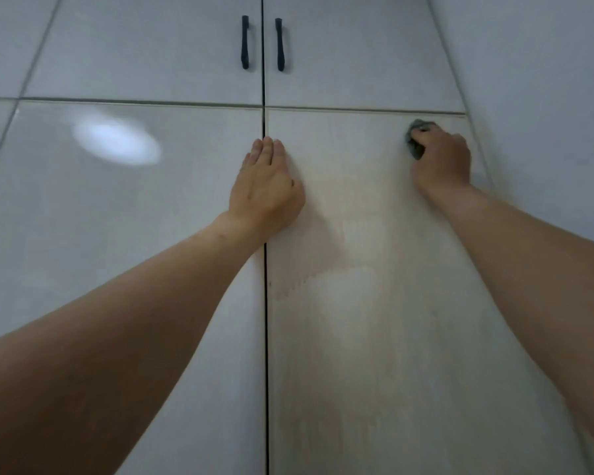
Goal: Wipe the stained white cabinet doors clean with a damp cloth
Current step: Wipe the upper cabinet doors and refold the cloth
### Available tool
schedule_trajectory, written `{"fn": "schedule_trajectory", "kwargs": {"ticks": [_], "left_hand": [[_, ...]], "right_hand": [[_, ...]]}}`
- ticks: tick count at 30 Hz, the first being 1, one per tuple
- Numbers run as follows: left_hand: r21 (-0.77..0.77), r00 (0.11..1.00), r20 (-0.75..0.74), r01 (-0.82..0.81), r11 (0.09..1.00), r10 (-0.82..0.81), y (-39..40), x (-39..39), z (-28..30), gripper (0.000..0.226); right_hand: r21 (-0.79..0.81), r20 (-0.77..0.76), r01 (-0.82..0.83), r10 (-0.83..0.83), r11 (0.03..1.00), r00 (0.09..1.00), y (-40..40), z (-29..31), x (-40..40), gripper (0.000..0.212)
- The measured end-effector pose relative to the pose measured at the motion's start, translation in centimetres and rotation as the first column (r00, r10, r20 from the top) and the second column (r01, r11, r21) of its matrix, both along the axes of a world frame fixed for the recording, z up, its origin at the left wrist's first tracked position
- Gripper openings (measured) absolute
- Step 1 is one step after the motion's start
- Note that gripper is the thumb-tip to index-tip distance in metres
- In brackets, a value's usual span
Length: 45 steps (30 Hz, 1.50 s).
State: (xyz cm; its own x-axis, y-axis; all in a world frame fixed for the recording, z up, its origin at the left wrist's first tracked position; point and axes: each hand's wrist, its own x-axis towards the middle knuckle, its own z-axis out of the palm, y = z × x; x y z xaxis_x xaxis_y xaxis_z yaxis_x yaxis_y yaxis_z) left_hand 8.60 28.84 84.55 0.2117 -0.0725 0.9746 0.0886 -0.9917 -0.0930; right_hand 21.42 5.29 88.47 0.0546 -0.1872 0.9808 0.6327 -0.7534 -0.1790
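Note:
Two tall white cabinet doors fill the view, split by a dark vertical gap. The right door (364, 303) carries a yellowish stain with a wet edge around mid-height. The left door (117, 207) looks glossy. My right hand (443, 159) grips a small bunched grey cloth (416, 138) against the right door's top right corner. My left hand (266, 186) lies flat with straight fingers across the gap near the doors' top edge.
Above the two doors are two upper cabinet doors with black vertical handles, the left handle (245, 42) and the right handle (280, 44), on either side of the gap. A plain white wall (546, 97) runs along the right. More white panels continue to the left.

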Motion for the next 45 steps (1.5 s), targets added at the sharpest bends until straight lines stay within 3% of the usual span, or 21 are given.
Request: {"fn": "schedule_trajectory", "kwargs": {"ticks": [3, 6, 9, 12, 15, 21, 23, 26, 28, 31, 33, 34, 36, 37, 38, 40, 42, 43, 45], "left_hand": [[0.103, 0.993, 0.116, -0.013, 0.995, 0.001, 1.2, -1.4, -1.8, 0.071], [0.146, 0.978, 0.204, -0.066, 0.987, 0.035, 2.9, -1.8, -3.2, 0.072], [0.131, 0.979, 0.186, 0.053, 0.99, -0.078, 3.8, -1.5, -3.9, 0.069], [0.068, 0.92, 0.256, 0.288, 0.955, -0.296, 4.0, -1.2, -4.2, 0.07], [-0.008, 0.878, 0.307, 0.388, 0.922, -0.367, 4.3, -1.0, -4.2, 0.073], [-0.013, 0.882, 0.294, 0.39, 0.921, -0.369, 4.4, -1.0, -4.1, 0.065], [-0.006, 0.893, 0.28, 0.37, 0.929, -0.354, 4.3, -1.1, -4.2, 0.065], [0.01, 0.91, 0.26, 0.332, 0.943, -0.323, 4.3, -1.1, -4.2, 0.063], [-0.001, 0.915, 0.264, 0.317, 0.948, -0.306, 4.2, -1.1, -4.2, 0.063], [0.006, 0.936, 0.239, 0.264, 0.964, -0.258, 4.1, -1.3, -4.1, 0.063], [0.067, 0.955, 0.224, 0.185, 0.98, -0.195, 3.7, -1.5, -4.2, 0.066], [0.101, 0.961, 0.223, 0.144, 0.984, -0.163, 3.4, -1.5, -4.3, 0.068], [0.121, 0.975, 0.192, 0.089, 0.989, -0.111, 2.9, -1.6, -4.7, 0.07], [0.116, 0.982, 0.165, 0.069, 0.991, -0.088, 2.8, -1.5, -4.9, 0.069], [0.119, 0.987, 0.145, 0.046, 0.992, -0.063, 2.8, -1.5, -5.0, 0.068], [0.142, 0.994, 0.105, 0.02, 0.99, -0.035, 2.7, -1.1, -5.3, 0.065], [0.146, 0.994, 0.11, 0.005, 0.989, -0.021, 2.6, -0.6, -5.2, 0.064], [0.125, 0.993, 0.115, 0.001, 0.992, -0.015, 2.4, -0.7, -5.3, 0.064], [0.07, 0.994, 0.102, 0.037, 0.997, -0.044, 1.4, -1.2, -5.2, 0.064]], "right_hand": [[-0.246, 0.151, -0.139, 0.179, 0.959, 0.972, 7.2, -2.6, -4.5, 0.052], [-0.538, 0.262, -0.039, 0.211, 0.842, 0.942, 11.1, -4.9, -7.0, 0.053], [-0.491, 0.262, -0.008, 0.157, 0.871, 0.952, 10.4, -1.7, -6.8, 0.046], [-0.376, 0.193, -0.062, 0.144, 0.925, 0.971, 11.2, 2.6, -7.1, 0.041], [-0.362, 0.17, -0.111, 0.183, 0.926, 0.968, 13.1, 4.2, -8.8, 0.037], [-0.622, 0.266, -0.101, 0.331, 0.776, 0.905, 13.6, -5.9, -8.2, 0.031], [-0.64, 0.275, -0.057, 0.298, 0.766, 0.914, 11.5, -6.1, -7.0, 0.034], [-0.381, 0.209, -0.1, 0.19, 0.919, 0.959, 9.2, -2.2, -6.4, 0.035], [-0.262, 0.145, -0.109, 0.15, 0.959, 0.978, 9.9, -2.3, -7.3, 0.035], [-0.543, 0.228, -0.074, 0.232, 0.836, 0.946, 12.3, -7.5, -8.2, 0.032], [-0.608, 0.277, -0.031, 0.249, 0.793, 0.928, 10.9, -9.1, -7.0, 0.031], [-0.529, 0.269, -0.045, 0.218, 0.847, 0.938, 9.4, -8.6, -6.5, 0.032], [-0.179, 0.142, -0.136, 0.162, 0.975, 0.977, 7.1, -6.6, -5.7, 0.033], [-0.054, 0.076, -0.156, 0.16, 0.986, 0.984, 6.9, -5.9, -5.6, 0.032], [-0.048, 0.053, -0.137, 0.139, 0.989, 0.989, 7.9, -5.8, -6.0, 0.031], [-0.253, 0.135, -0.14, 0.178, 0.957, 0.975, 10.7, -7.4, -7.8, 0.031], [-0.494, 0.209, -0.131, 0.264, 0.859, 0.942, 11.9, -9.5, -8.2, 0.03], [-0.54, 0.224, -0.115, 0.274, 0.834, 0.935, 11.4, -9.6, -7.8, 0.028], [-0.401, 0.185, -0.145, 0.236, 0.904, 0.954, 8.9, -8.1, -6.9, 0.025]]}}
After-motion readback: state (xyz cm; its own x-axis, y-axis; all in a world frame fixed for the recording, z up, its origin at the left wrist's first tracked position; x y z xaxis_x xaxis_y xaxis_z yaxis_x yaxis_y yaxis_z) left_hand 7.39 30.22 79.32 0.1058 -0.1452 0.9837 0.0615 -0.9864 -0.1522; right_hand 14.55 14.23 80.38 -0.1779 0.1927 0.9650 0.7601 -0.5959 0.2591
